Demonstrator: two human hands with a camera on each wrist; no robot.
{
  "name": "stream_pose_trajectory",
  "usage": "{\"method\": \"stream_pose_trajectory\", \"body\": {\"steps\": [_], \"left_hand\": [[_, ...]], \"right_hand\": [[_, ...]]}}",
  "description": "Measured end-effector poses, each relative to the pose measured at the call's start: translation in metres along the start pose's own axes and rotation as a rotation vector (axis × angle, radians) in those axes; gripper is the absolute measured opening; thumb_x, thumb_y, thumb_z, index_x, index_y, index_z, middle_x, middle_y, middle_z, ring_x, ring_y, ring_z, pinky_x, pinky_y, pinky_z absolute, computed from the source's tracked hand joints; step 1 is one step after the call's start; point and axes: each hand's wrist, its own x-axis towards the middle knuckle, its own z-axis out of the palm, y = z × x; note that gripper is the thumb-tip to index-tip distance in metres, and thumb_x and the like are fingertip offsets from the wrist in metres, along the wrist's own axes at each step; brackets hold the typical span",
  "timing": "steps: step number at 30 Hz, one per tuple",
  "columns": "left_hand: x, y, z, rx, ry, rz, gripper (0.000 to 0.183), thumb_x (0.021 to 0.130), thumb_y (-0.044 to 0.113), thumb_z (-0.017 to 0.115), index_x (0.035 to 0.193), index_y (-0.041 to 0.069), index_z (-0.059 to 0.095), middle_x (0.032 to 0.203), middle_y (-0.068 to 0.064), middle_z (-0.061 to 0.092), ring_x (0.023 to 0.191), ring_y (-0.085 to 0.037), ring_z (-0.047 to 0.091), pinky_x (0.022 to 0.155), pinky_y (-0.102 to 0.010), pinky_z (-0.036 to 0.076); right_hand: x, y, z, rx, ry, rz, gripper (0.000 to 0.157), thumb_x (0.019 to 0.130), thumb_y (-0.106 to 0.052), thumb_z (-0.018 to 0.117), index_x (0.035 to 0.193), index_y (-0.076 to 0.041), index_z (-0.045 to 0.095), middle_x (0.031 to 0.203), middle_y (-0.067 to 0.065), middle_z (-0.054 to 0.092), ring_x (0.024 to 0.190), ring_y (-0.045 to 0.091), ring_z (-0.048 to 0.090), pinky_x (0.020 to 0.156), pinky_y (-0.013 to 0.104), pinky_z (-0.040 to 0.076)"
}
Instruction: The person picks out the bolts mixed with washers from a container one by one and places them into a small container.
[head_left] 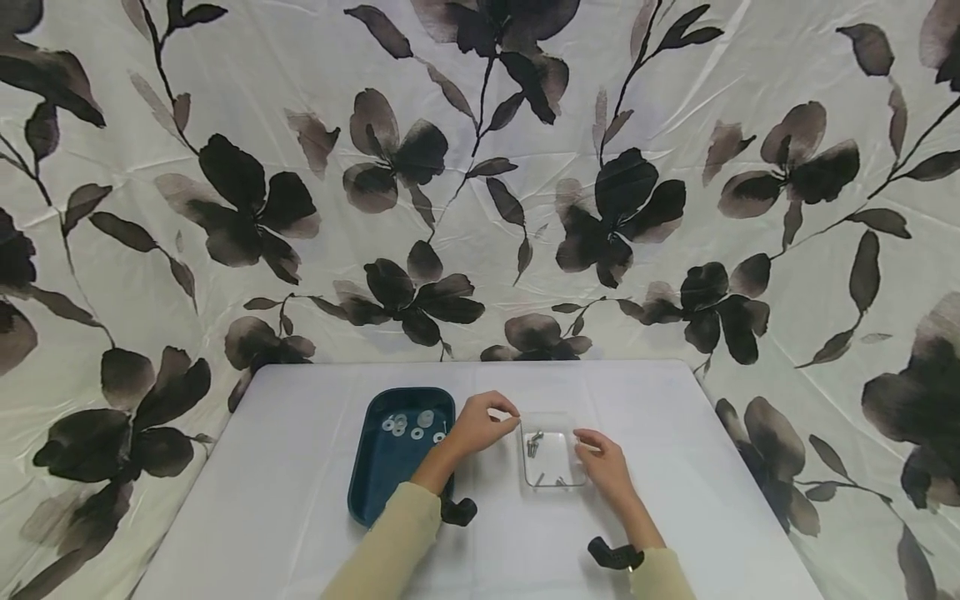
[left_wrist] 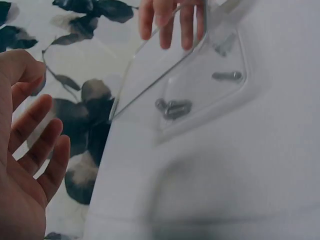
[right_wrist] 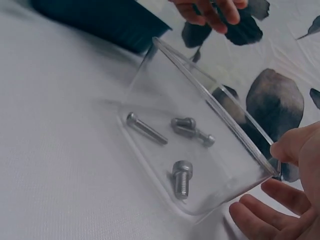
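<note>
A clear plastic box point(head_left: 562, 457) stands on the white table between the two hands. Inside it lie several silver socket-head screws point(right_wrist: 182, 179), some bunched together and others apart. My right hand point(head_left: 606, 465) holds the box at its right wall, thumb at the rim and the other fingers outside, as the right wrist view shows. The left hand point(head_left: 482, 423) hovers by the box's far left corner, fingers loosely bent. In the left wrist view that hand point(left_wrist: 31, 145) shows nothing between its fingers.
Left of the box is a dark blue tray point(head_left: 384, 483), partly hidden behind the left forearm. Several pale washers point(head_left: 401, 424) lie toward its far end. A floral cloth point(head_left: 420, 275) hangs behind the white table point(head_left: 285, 467).
</note>
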Motion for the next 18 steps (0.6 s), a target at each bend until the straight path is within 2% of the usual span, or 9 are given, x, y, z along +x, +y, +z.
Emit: {"method": "stream_pose_trajectory", "body": {"steps": [4,9,14,18], "left_hand": [[-0.007,-0.009,-0.021,0.001,0.031,-0.008,0.008,0.089,0.016,0.069,0.090,0.009,0.074,0.094,0.005,0.065,0.099,-0.023,0.061,0.078,-0.030,0.053],[-0.017,-0.021,-0.049,0.015,0.104,-0.009,0.004,0.088,0.013,0.070,0.088,0.014,0.074,0.092,0.005,0.066,0.095,-0.022,0.061,0.076,-0.031,0.053],[-0.033,-0.033,-0.072,0.022,0.135,-0.032,0.004,0.087,0.012,0.072,0.089,0.010,0.074,0.089,0.005,0.066,0.084,-0.020,0.061,0.072,-0.032,0.052],[-0.040,-0.044,-0.087,0.050,0.155,-0.035,0.005,0.088,0.014,0.072,0.091,0.011,0.074,0.090,0.004,0.066,0.084,-0.015,0.061,0.073,-0.031,0.052]], "right_hand": [[0.000,-0.005,0.001,-0.030,0.005,-0.013,0.030,0.093,-0.013,0.063,0.122,-0.007,0.064,0.129,0.017,0.058,0.110,0.036,0.061,0.081,0.040,0.054],[-0.002,-0.023,0.001,-0.130,0.053,-0.074,0.031,0.093,-0.016,0.063,0.122,-0.007,0.063,0.133,0.020,0.054,0.119,0.041,0.054,0.092,0.050,0.047],[-0.013,-0.044,0.000,-0.183,0.106,-0.159,0.030,0.092,-0.012,0.064,0.121,-0.004,0.062,0.131,0.020,0.055,0.123,0.040,0.049,0.098,0.052,0.042],[-0.016,-0.063,0.005,-0.180,0.120,-0.256,0.030,0.091,-0.009,0.065,0.120,-0.005,0.062,0.130,0.017,0.056,0.124,0.035,0.049,0.098,0.050,0.043]]}}
